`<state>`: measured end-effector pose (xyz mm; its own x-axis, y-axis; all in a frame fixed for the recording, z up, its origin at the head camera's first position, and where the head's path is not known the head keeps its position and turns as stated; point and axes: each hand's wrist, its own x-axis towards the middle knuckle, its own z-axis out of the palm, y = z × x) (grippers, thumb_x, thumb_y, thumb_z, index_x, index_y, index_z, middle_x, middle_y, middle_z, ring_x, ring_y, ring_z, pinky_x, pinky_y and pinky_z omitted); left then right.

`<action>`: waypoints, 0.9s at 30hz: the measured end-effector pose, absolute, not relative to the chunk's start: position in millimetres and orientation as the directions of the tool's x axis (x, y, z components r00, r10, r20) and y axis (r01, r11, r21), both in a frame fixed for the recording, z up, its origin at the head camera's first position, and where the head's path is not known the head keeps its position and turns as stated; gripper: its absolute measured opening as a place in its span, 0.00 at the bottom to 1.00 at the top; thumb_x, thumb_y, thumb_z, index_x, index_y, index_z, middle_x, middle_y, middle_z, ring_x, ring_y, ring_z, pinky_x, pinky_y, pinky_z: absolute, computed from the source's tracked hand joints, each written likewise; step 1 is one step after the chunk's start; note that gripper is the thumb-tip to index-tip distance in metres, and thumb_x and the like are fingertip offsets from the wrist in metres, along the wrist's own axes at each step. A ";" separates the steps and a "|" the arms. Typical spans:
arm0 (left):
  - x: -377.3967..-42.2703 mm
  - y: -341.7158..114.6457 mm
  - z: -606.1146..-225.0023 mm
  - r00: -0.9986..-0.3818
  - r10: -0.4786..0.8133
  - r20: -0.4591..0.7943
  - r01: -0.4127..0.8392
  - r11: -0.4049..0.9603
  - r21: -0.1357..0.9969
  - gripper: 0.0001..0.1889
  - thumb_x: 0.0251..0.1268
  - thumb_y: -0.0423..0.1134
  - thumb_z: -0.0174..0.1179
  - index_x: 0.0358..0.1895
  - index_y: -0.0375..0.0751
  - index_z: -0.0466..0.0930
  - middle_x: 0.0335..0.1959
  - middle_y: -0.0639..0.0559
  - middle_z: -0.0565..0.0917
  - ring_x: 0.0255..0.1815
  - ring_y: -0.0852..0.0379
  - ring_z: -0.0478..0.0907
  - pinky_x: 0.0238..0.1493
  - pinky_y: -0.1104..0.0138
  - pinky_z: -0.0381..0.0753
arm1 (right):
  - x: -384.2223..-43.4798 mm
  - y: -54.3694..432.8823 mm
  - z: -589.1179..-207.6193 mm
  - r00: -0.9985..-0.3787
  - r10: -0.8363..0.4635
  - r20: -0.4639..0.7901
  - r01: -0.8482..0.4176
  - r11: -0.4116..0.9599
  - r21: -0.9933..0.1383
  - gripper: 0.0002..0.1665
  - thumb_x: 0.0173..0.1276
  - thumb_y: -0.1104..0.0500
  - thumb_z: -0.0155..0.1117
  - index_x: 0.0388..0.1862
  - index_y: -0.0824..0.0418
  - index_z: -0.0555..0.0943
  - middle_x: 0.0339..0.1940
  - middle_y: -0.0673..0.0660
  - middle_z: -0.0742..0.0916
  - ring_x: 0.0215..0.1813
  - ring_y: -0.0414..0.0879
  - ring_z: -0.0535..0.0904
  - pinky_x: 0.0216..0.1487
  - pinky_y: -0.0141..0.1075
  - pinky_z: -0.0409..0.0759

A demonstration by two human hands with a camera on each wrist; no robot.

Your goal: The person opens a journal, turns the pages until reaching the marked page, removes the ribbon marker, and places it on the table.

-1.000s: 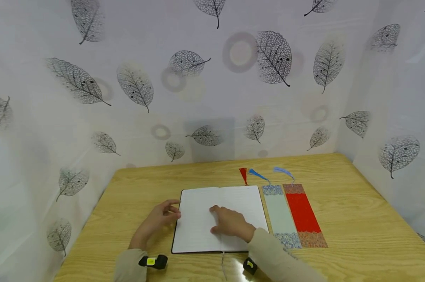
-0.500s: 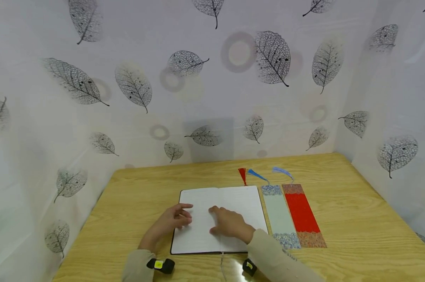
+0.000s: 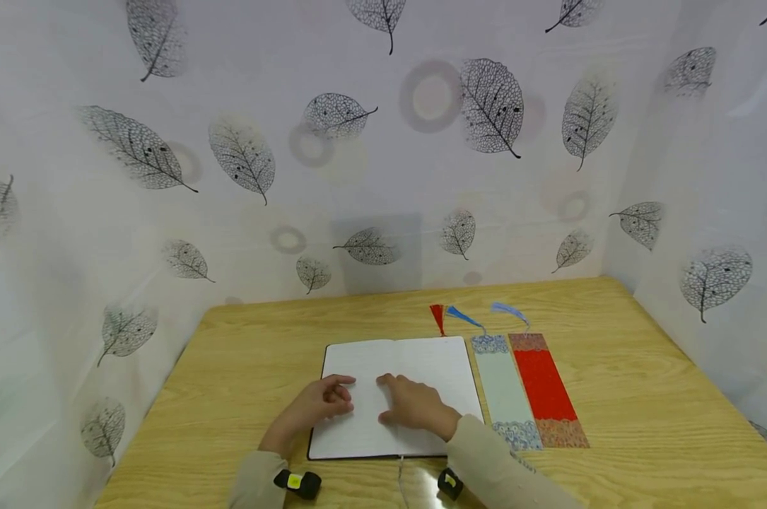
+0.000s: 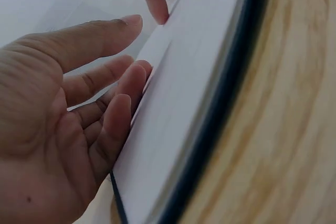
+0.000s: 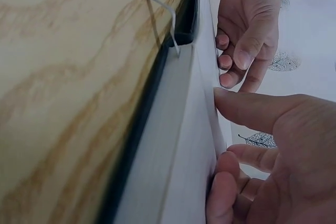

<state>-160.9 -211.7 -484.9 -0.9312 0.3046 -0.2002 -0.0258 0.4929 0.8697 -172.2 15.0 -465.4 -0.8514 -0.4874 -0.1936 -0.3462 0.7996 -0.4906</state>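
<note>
An open dark-covered notebook [image 3: 358, 442] with lined white pages lies flat on the table. Over its left page is my left hand [image 3: 316, 406]; in the left wrist view its loosely bent fingertips [image 4: 123, 111] rest against the paper, with the thumb held off it. My right hand [image 3: 418, 404] lies on the right page close to the middle fold. Seen from the right wrist, the thumb [image 5: 247, 107] and fingers of that hand touch the page. Neither hand holds anything. A thin pale ribbon [image 5: 173, 22] hangs from the notebook's spine.
Right of the notebook lie a pale green bookmark [image 3: 504, 389] and a red bookmark [image 3: 546, 385]. Beyond them are a blue tassel [image 3: 464, 315] and a lilac tassel [image 3: 509, 309]. A red tassel [image 3: 437, 319] shows behind the notebook. Leaf-patterned curtain [image 3: 383, 177] encloses the wooden table [image 3: 249, 353].
My left hand has moved right, from the notebook's left edge onto the left page, and slightly toward me. My right hand has stayed in place.
</note>
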 end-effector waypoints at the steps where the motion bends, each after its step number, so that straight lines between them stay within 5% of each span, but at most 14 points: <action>1: -160.8 -211.6 -485.1 -0.930 0.310 -0.196 -0.019 0.494 0.869 0.25 0.61 0.39 0.66 0.60 0.36 0.74 0.39 0.49 0.78 0.35 0.57 0.71 0.30 0.70 0.72 | -172.1 15.2 -465.3 -0.851 -0.487 -0.195 -0.345 0.800 -0.491 0.36 0.57 0.49 0.73 0.64 0.55 0.72 0.53 0.60 0.83 0.46 0.54 0.82 0.40 0.49 0.80; 13: -162.6 -208.7 -489.7 -0.937 0.311 -0.161 0.027 0.522 0.853 0.25 0.55 0.36 0.70 0.57 0.34 0.75 0.36 0.50 0.76 0.33 0.60 0.70 0.34 0.74 0.69 | -165.8 19.2 -465.3 -0.835 -0.519 -0.183 -0.389 0.791 -0.472 0.37 0.61 0.47 0.69 0.67 0.55 0.70 0.54 0.60 0.81 0.38 0.49 0.80 0.35 0.43 0.79; 20: -160.8 -204.6 -489.6 -0.946 0.288 -0.151 0.026 0.531 0.847 0.25 0.53 0.34 0.71 0.56 0.34 0.76 0.35 0.50 0.76 0.33 0.58 0.69 0.33 0.73 0.68 | -177.0 36.5 -459.5 -0.779 -0.596 -0.197 -0.303 0.633 -0.713 0.32 0.66 0.54 0.66 0.66 0.62 0.70 0.36 0.55 0.80 0.29 0.41 0.73 0.30 0.34 0.72; 27: -161.7 -202.1 -489.0 -0.948 0.274 -0.160 0.015 0.542 0.840 0.25 0.52 0.34 0.71 0.55 0.35 0.77 0.35 0.51 0.75 0.33 0.59 0.70 0.33 0.73 0.69 | -211.4 70.0 -448.7 -0.830 -0.542 -0.131 -0.285 0.614 -0.736 0.27 0.69 0.56 0.62 0.64 0.64 0.73 0.44 0.60 0.83 0.37 0.45 0.78 0.38 0.39 0.76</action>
<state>-161.7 -202.1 -489.0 -0.9481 0.2745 -0.1604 0.0150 0.5424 0.8400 -211.4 70.0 -448.7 -0.8300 -0.5422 -0.1307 -0.2853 0.6141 -0.7359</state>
